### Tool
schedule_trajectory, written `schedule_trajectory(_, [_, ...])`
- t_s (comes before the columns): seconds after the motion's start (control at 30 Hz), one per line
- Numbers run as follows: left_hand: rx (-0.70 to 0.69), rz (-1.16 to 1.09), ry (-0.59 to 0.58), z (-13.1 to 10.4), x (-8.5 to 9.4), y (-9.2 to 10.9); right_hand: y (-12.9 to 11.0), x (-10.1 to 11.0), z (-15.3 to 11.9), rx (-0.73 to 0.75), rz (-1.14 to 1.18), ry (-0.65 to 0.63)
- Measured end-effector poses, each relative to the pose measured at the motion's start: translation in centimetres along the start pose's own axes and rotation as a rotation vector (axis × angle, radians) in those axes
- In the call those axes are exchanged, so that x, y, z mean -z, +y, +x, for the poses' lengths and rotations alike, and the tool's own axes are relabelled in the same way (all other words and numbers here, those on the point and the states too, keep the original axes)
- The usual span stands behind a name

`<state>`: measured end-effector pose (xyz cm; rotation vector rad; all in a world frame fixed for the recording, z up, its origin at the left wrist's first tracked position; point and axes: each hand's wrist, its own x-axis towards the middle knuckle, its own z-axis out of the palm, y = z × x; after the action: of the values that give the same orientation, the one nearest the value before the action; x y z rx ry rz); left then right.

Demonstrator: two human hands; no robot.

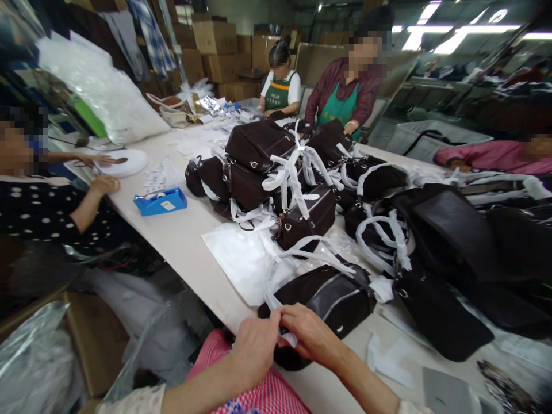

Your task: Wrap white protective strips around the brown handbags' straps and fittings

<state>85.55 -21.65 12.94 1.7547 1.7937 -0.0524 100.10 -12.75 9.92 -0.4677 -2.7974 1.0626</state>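
A dark brown handbag [328, 296] lies in front of me at the near table edge, its long handle [297, 246] wrapped in white. My left hand [257, 340] and my right hand [311, 332] meet at the bag's near left end. Both are closed, fingertips pinched together around the white wrapping [290, 338] of the strap. Part of that wrapping shows under my right fingers; the exact grip is hidden by the hands. Just beyond the bag, a white sheet [235, 256] rests on the table.
More dark bags [259, 144] with white-wrapped handles are piled across the table [185, 253]. A blue tape dispenser [161, 202] stands at the left. Co-workers sit or stand around the table. At lower left are a cardboard box [92, 339] and clear plastic [38, 356].
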Motion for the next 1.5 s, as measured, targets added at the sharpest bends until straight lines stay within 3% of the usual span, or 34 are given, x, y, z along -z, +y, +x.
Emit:
schedule_trajectory(0.17, [0.033, -0.135, -0.002, 0.6, 0.4, -0.8, 0.4, -0.4, -0.1, 0.0, 0.019, 0.017])
schedule_trajectory(0.47, [-0.001, -0.445, 0.081, 0.1, -0.9, -1.0, 0.1, 0.2, -0.4, -0.02, 0.098, 0.059])
schedule_trajectory(0.63, [0.032, -0.671, 0.1, 0.2, -0.3, -1.1, 0.2, -0.1, -0.1, 0.007, 0.092, 0.046])
schedule_trajectory(0.7, [0.096, -0.845, 0.032, 0.6, 0.1, -1.2, 0.3, -0.2, -0.1, 0.024, 0.083, 0.043])
schedule_trajectory(0.83, [0.293, -1.102, -0.274, 1.7, 1.0, -1.9, 0.7, -0.2, -0.1, 0.039, 0.068, 0.027])
schedule_trajectory(1.07, [0.301, -1.035, -0.496, 3.0, 1.5, -2.6, 0.7, -0.1, -0.4, 0.047, 0.073, 0.017])
schedule_trajectory(1.2, [0.448, -0.955, -0.641, 4.0, 1.5, -2.2, 0.6, 0.0, -0.6, 0.039, 0.052, 0.007])
schedule_trajectory(1.33, [0.59, -0.982, -0.671, 4.5, 1.2, -1.3, 0.9, 0.0, -0.6, 0.014, 0.003, 0.019])
schedule_trajectory(1.5, [0.58, -1.066, -0.517, 4.2, 0.7, 0.0, -0.2, 1.5, -1.4, -0.104, -0.087, 0.053])
